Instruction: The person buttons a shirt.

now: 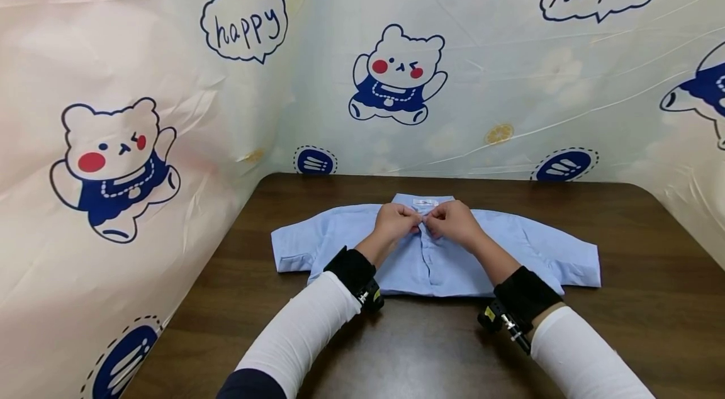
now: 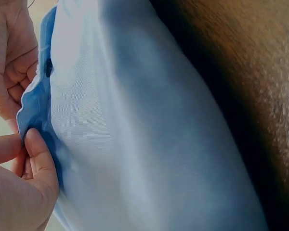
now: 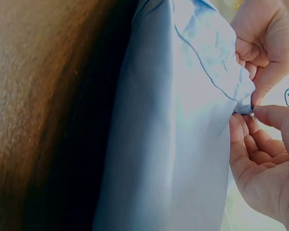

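Note:
A light blue short-sleeved shirt (image 1: pixel 345 232) lies on the table with its collar away from me and both sleeves spread. At the top of its front placket, just below the collar, my two hands meet. My left hand (image 1: pixel 393 224) pinches the placket edge between thumb and finger; the left wrist view shows this hand (image 2: pixel 26 178) at the raised cloth. Fingertips nearly touching it, my right hand (image 1: pixel 455 223) pinches the cloth from the other side. Seen from the right wrist, that hand (image 3: pixel 269 163) holds a gathered bit of fabric. A small dark spot shows on the placket in the left wrist view.
The brown wooden table (image 1: pixel 430 348) extends in front of the shirt and past both sleeves. Behind it hangs a pale curtain (image 1: pixel 481 78) printed with bears and "happy" bubbles. A black band with a small camera (image 1: pixel 370 295) sits on each wrist.

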`<state>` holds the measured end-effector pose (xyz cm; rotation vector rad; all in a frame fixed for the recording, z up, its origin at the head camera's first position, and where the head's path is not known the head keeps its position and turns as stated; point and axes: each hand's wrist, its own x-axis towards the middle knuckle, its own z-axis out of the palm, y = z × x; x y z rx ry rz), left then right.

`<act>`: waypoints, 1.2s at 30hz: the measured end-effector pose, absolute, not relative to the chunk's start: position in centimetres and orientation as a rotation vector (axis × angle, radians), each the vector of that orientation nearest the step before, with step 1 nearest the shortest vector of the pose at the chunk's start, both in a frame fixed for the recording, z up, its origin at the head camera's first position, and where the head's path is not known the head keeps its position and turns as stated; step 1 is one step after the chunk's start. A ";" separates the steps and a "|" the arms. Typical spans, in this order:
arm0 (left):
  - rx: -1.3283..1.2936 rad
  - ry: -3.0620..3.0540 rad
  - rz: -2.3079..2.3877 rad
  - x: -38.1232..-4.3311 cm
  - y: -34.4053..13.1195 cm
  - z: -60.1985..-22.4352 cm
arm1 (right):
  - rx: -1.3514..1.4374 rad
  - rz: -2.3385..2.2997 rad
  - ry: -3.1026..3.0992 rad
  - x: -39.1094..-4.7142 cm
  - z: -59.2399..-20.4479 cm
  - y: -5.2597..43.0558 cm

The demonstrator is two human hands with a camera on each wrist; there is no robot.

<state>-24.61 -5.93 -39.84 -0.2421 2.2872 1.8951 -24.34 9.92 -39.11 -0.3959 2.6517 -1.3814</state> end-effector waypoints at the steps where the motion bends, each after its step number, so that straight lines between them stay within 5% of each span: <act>1: -0.251 2.290 1.894 -24.6 -5.9 -39.9 | -0.403 -1.375 2.657 -24.4 -39.1 9.9; 13: -0.250 2.465 1.772 -24.3 -5.4 -40.0 | -0.431 -1.300 2.708 -24.3 -39.2 9.6; 29: -0.036 2.720 1.459 -24.7 -5.8 -40.3 | -0.081 -1.574 2.439 -24.5 -39.2 9.4; 36: 0.077 2.575 1.524 -23.4 -6.7 -40.1 | -0.358 -1.223 2.782 -22.8 -38.6 9.8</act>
